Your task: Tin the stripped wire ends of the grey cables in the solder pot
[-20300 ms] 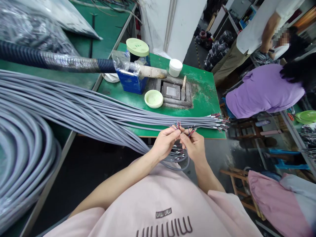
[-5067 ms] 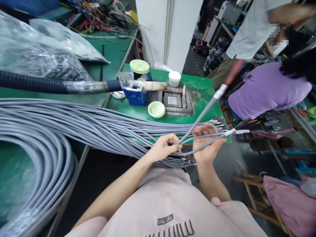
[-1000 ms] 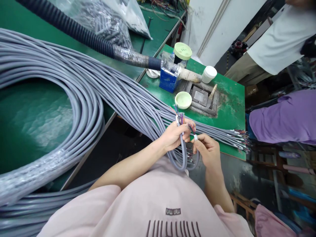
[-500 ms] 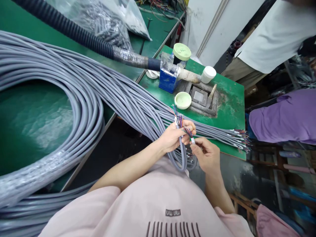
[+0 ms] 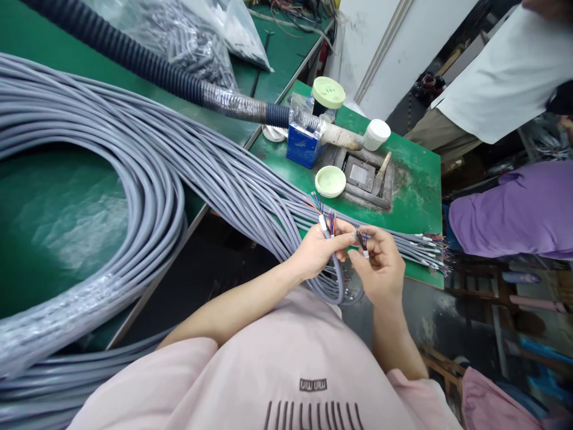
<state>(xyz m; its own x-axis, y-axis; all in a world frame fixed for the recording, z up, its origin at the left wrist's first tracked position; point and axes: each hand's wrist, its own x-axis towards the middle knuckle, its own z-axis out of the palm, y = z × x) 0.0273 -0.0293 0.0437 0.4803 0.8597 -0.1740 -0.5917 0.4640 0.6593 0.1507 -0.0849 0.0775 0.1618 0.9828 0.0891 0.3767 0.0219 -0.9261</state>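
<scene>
My left hand is closed around grey cable ends, whose bared coloured wires fan out above the fingers. Beside it, my right hand pinches another cable end with a white band and dark, thin wires sticking up. The fingertips of both hands are close together at these wires. Below the hands the held cables bend in a loop. Behind them a long bundle of grey cables runs across the bench, its stripped ends lying at the right edge.
A solder pot, a green dish, a white cup, a lidded jar and a blue box under a black hose stand on the green bench. At the right are people, one in a purple top.
My right hand has moved slightly right and up with its cable end, its fingers now at the wire tips. My left hand has shifted slightly right, its thumb stretched toward those wires.
</scene>
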